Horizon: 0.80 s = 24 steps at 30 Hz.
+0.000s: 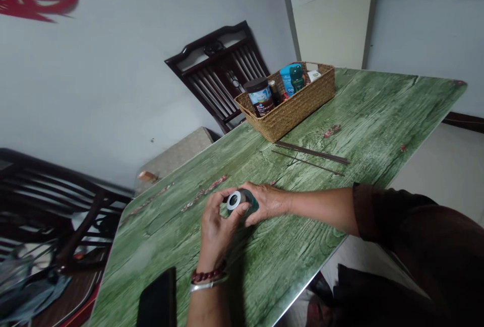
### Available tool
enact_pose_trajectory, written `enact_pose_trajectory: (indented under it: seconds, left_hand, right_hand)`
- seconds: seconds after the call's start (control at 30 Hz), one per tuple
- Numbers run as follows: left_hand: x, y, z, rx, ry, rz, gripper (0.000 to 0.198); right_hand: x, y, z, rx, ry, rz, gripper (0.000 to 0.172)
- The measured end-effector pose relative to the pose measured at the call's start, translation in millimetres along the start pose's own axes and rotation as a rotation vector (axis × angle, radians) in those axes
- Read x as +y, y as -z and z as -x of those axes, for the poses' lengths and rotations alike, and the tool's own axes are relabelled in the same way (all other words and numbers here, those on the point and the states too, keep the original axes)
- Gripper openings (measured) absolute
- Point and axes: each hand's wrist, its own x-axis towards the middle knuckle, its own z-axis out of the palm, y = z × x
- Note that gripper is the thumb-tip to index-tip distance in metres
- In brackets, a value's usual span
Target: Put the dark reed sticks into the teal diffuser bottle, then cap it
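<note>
A small dark green glass bottle [251, 205] with a silver ring-shaped collar [234, 200] is between my hands over the table. The collar has a dark round opening and points toward me, slightly left. My left hand [217, 221], with a beaded bracelet and a silver bangle at the wrist, curls its thumb and fingers around the collar end. Wrapped round the bottle's body is my right hand [266, 201]; its palm and some fingers hide part of the glass. Several thin dark sticks [312, 153] lie on the table beyond my right hand.
The green wood-patterned table [302, 251] runs diagonally. A woven basket [298, 113] holds a brown-lidded jar [260, 96], a blue packet [286, 77] and a green bottle [297, 77]. A black flat object [157, 299] lies near the front left. Dark wooden chairs [223, 72] stand behind and left.
</note>
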Motion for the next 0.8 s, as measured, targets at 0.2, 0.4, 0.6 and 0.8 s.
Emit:
enact_pose_trajectory:
  seconds: [0.2, 0.4, 0.6, 0.8]
  left_hand:
    - [3, 11.8, 5, -0.188, -0.131, 0.089, 0.039]
    - [1, 5.8, 6, -0.146, -0.155, 0.04, 0.036]
    - [-7, 12.9, 9, -0.266, -0.079, 0.142, 0.039]
    - [-8, 17.2, 9, -0.3, -0.056, 0.166, 0.046]
  right_hand:
    - [4, -1, -2, 0.017, 0.049, -0.04, 0.083]
    - [6, -5, -3, 0.035, 0.051, -0.048, 0.082]
    - [8, -7, -4, 0.052, 0.028, -0.028, 0.08]
    - [8, -6, -4, 0.048, 0.03, -0.039, 0.081]
